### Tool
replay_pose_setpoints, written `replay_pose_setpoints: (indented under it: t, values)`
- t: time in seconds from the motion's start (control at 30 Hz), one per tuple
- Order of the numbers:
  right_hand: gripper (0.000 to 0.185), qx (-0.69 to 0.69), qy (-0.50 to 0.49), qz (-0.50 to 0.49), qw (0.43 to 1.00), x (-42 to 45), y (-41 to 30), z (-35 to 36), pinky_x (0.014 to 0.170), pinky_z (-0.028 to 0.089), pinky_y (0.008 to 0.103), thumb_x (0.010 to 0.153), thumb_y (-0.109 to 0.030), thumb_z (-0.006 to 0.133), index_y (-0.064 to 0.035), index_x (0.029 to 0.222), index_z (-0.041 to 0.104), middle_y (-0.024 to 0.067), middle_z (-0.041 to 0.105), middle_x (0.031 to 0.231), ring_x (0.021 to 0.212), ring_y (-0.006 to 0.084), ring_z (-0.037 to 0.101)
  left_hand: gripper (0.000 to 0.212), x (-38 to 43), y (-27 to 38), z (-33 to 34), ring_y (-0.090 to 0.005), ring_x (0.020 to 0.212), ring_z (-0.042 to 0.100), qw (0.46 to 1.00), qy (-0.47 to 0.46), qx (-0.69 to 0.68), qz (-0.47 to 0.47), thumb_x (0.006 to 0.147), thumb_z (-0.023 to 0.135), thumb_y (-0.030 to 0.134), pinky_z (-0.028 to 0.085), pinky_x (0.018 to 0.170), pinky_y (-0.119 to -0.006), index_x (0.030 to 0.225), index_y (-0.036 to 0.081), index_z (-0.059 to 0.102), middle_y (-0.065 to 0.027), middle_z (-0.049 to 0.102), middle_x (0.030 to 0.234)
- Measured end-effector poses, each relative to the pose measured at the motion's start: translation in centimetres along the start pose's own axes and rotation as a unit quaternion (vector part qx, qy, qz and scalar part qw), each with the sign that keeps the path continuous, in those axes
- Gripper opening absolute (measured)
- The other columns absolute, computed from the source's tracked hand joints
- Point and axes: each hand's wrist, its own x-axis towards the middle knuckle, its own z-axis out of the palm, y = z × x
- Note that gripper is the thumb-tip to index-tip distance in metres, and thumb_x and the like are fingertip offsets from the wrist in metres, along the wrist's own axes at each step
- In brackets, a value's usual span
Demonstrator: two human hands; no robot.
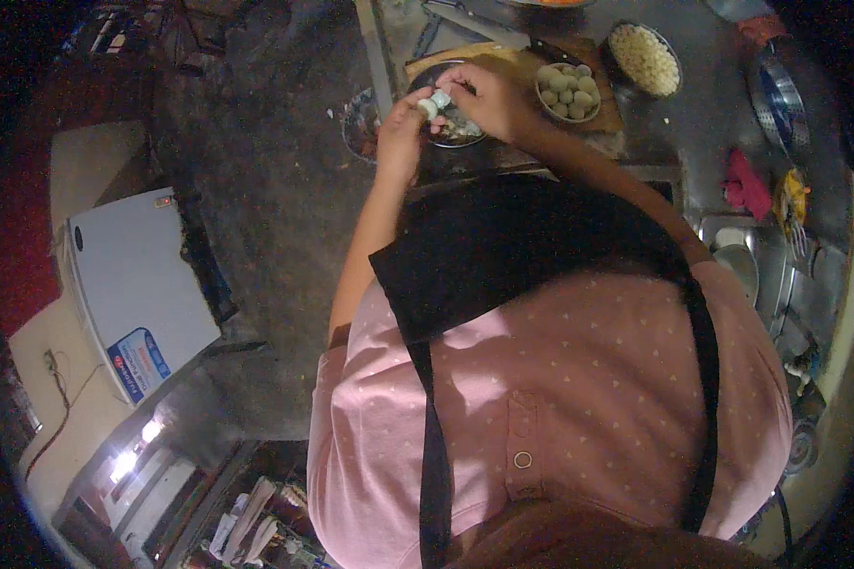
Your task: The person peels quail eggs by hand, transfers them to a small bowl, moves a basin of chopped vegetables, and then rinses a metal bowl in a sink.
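Note:
My left hand [401, 131] holds a small, pale, smooth egg [428, 109] in its fingertips. Close beside it, the fingers of my right hand [480, 99] pinch a pale bluish piece [441, 97], seemingly eggshell. Both hands are above a round metal bowl [457, 145] that has whitish shell bits in it and is partly hidden by them. To the right, a small bowl [540, 102] full of greyish-green round eggs stands on a wooden board [608, 114]. Farther right is a larger bowl [676, 60] heaped with small white balls.
A dark-handled knife [551, 51] lies behind the small bowl. On the right are a metal colander [779, 107], a pink cloth [746, 186], a fork [797, 238] and a sink [726, 231]. A transparent bag or container [356, 128] is left of the bowl. A white appliance [142, 284] stands at left.

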Motion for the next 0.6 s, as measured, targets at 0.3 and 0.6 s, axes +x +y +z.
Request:
replay_pose_setpoints:
  t: [0.3, 0.6]
  values:
    - [0.018, -0.142, 0.028, -0.074, 0.987, 1.6, 1.8, 0.6, 0.067, 0.041, 0.0280, 0.077, -0.010, 0.051, -0.0037, 0.093, 0.055, 0.0054, 0.056, 0.081, 0.076, 0.0169, 0.052, 0.032, -1.9, 1.0, -3.1, -0.0153, 0.076, 0.052, 1.000, 0.016, 0.011, -0.007, 0.077, 0.043, 0.006, 0.041, 0.068, -0.024, 0.108, 0.002, 0.043, -0.0075, 0.053, 0.092]
    - [0.019, -0.440, -0.281, -0.078, 0.849, -0.1, -0.4, 2.1, 0.079, 0.037, 0.0345, 0.078, -0.015, 0.045, -0.0101, 0.092, 0.058, 0.0058, 0.055, 0.091, 0.094, 0.0196, 0.047, 0.029, -2.4, 1.6, -3.4, -0.0135, 0.076, 0.053, 0.998, 0.010, 0.043, 0.041, 0.081, 0.044, 0.008, 0.041, 0.069, -0.024, 0.109, 0.002, 0.041, -0.0056, 0.052, 0.091]
